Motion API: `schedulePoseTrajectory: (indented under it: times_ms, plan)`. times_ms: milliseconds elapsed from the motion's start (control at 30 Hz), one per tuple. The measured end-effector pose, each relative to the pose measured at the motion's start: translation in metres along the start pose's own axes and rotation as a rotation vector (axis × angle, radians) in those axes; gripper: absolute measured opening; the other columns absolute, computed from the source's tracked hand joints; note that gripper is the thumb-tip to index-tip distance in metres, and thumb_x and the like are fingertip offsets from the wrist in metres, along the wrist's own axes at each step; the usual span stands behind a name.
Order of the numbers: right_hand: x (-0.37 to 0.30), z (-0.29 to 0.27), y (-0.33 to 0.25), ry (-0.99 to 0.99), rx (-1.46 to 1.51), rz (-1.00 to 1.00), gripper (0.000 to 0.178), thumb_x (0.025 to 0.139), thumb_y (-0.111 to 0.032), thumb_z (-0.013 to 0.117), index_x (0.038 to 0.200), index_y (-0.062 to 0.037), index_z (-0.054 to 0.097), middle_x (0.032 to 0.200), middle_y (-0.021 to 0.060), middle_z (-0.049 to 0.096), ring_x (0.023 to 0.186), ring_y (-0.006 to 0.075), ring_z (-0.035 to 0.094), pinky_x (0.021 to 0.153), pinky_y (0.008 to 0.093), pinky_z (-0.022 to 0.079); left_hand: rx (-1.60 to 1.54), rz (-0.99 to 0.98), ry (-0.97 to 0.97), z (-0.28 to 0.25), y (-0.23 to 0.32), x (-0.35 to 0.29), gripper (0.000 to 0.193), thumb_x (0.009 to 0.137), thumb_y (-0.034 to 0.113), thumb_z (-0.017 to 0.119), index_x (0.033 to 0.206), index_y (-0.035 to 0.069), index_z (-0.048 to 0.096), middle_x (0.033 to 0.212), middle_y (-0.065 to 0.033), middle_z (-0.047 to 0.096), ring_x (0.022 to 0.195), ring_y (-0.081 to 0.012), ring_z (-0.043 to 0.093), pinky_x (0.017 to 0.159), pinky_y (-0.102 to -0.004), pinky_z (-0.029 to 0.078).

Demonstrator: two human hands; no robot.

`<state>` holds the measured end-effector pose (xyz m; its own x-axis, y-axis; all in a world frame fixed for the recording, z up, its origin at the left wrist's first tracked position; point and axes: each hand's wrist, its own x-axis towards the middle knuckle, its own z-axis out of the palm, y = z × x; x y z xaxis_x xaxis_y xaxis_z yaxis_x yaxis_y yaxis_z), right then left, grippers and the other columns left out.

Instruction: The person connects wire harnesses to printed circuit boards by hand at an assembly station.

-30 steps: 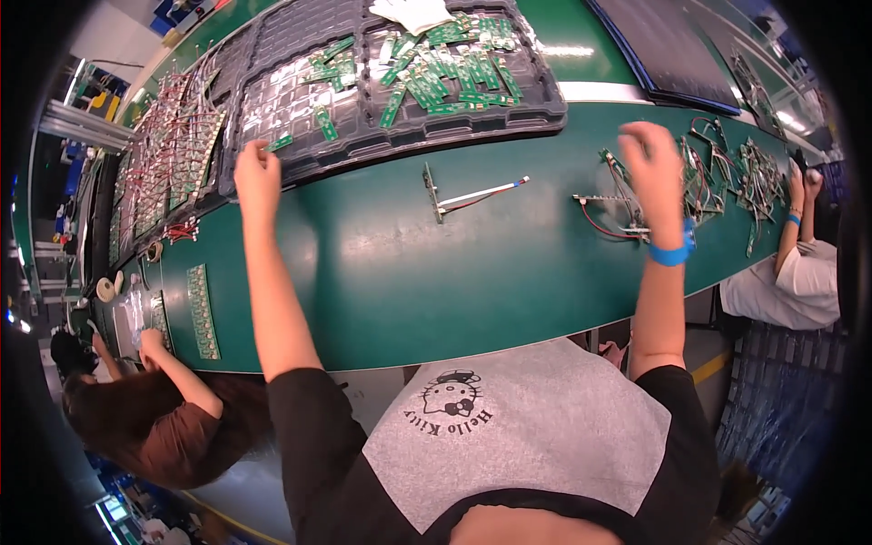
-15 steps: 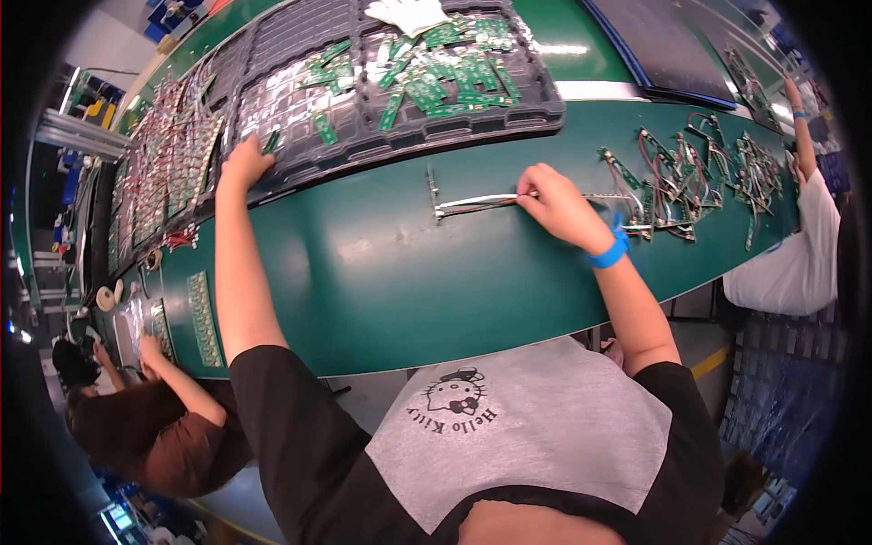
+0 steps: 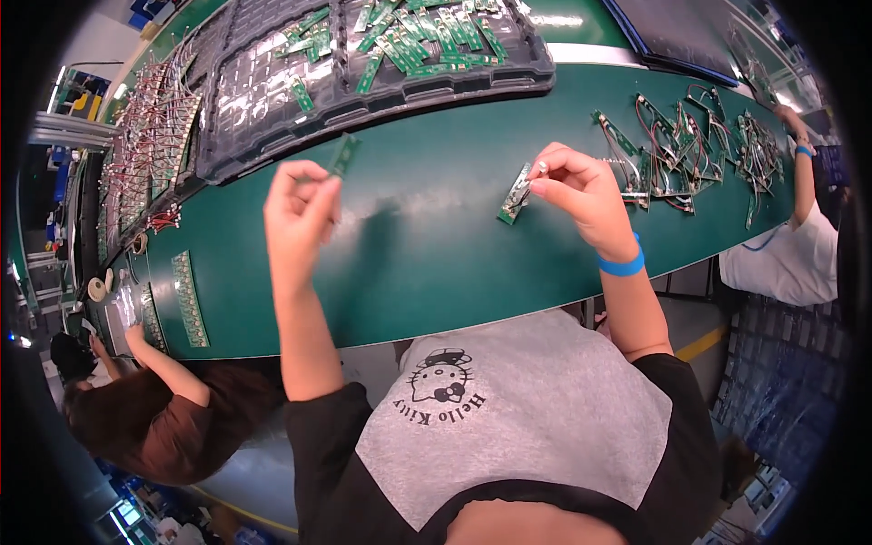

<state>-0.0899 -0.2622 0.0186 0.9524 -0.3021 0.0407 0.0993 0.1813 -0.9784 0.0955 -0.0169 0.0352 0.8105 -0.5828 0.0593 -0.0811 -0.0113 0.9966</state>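
Note:
My left hand [image 3: 300, 211] is raised over the green table [image 3: 427, 254] and pinches a small green circuit board strip [image 3: 344, 154] by its lower end. My right hand [image 3: 581, 195], with a blue wristband [image 3: 620, 266], holds a second green board with thin metal leads [image 3: 516, 194] just above the table. Both hands are lifted toward each other, about a hand's width apart. Behind them a black tray [image 3: 272, 145] holds several loose green board strips [image 3: 409, 41].
A pile of wired green boards [image 3: 690, 136] lies on the table to the right. Another person's arm [image 3: 804, 182] works at the far right. A person with dark hair [image 3: 154, 418] sits at the lower left. Racks of wired parts [image 3: 145, 136] stand at the left.
My left hand left the black tray with a green strip and rose toward the middle. My right hand moved left from the wire pile, picked up the board with leads and lifted it.

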Motion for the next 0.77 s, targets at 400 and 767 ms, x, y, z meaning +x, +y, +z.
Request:
schedulePoseTrajectory:
  times_ms: [400,767]
  plan:
    - [-0.013,0.034,-0.008,-0.120,0.128,0.067,0.012,0.084,-0.002,0.051,0.088,0.0028,0.061,0.079,0.0069,0.056,0.068,0.0128,0.055,0.062,0.0217,0.044,-0.271,-0.056,0.005,0.060,-0.025,-0.066,0.007,0.076,-0.009,0.057,0.076,-0.003,0.053,0.075,-0.0055,0.051,0.057,-0.0090,0.051,0.049,-0.0187,0.039]
    - [-0.019,0.051,0.005,-0.190,-0.161,0.092,0.016,0.085,-0.012,0.055,0.093,-0.0018,0.064,0.073,0.0023,0.054,0.066,0.0095,0.046,0.059,0.0218,0.037,0.016,-0.085,-0.182,0.085,-0.018,-0.069,0.022,0.085,0.000,0.051,0.106,-0.002,0.052,0.085,-0.0100,0.063,0.063,-0.0139,0.061,0.052,-0.0201,0.048]
